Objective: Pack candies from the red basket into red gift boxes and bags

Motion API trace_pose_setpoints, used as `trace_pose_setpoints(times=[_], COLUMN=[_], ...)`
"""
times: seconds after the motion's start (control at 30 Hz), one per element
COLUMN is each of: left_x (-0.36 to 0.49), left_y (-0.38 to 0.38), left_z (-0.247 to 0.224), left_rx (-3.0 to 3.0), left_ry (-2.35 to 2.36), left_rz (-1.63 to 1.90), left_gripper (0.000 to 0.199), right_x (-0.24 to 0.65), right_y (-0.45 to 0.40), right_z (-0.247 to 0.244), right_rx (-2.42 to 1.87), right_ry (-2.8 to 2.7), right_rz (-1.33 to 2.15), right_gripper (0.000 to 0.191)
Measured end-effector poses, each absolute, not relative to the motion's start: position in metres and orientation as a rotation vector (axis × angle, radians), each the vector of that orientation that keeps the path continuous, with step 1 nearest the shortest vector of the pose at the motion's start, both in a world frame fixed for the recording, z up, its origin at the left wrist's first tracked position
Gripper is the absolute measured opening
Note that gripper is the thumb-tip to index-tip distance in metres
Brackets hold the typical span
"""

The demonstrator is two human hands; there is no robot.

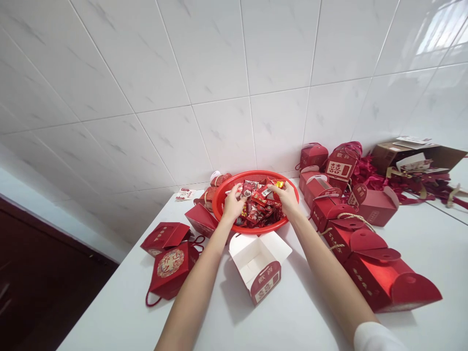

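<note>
Left hand (233, 204) and right hand (285, 199), half-closed, grip unclear, touch wrapped sweets (263, 214) in a red plastic basket (256, 174) placed within reach.

**Red gift boxes and packing litter on a white surface (109, 302), tiled wall behind.**

Right side: row of assembled glossy red gift boxes (380, 278), rope handles on several, lids not fully closed. Open white-lined box (258, 265) near front, double-happiness panel facing viewer. Left side: two flat red box blanks (170, 265), one with round gold emblem, red cord loop (148, 300) trailing off it. Small printed card (185, 194) by wall. Back right: tangled dark red ribbon (369, 178), brown cardboard carton (413, 156) holding loose papers. White tile wall (219, 97) shows window glare. Dark maroon panel (36, 273) lower left, beyond surface edge.
</note>
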State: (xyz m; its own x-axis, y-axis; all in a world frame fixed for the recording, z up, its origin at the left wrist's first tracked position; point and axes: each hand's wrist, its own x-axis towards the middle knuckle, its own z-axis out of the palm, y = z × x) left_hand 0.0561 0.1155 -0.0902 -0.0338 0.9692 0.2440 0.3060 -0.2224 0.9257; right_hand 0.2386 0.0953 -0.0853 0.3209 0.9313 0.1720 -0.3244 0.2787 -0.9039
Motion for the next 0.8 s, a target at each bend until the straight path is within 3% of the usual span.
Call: trace_pose_setpoints(times=[0.2, 0.8], left_x=[0.055, 0.063], left_y=[0.115, 0.099], left_z=[-0.089, -0.077], left_rx=[1.514, 1.475], left_ry=[1.036, 0.949], left_rz=[1.342, 1.218], left_gripper=[0.034, 0.031], right_x=[0.237, 0.233], right_y=[0.089, 0.083], right_z=[-0.078, -0.073], right_rx=[-0.901, -0.974], right_ry=[-0.843, -0.95], right_rz=[1.012, 0.915], right_gripper=[0.038, 0.037])
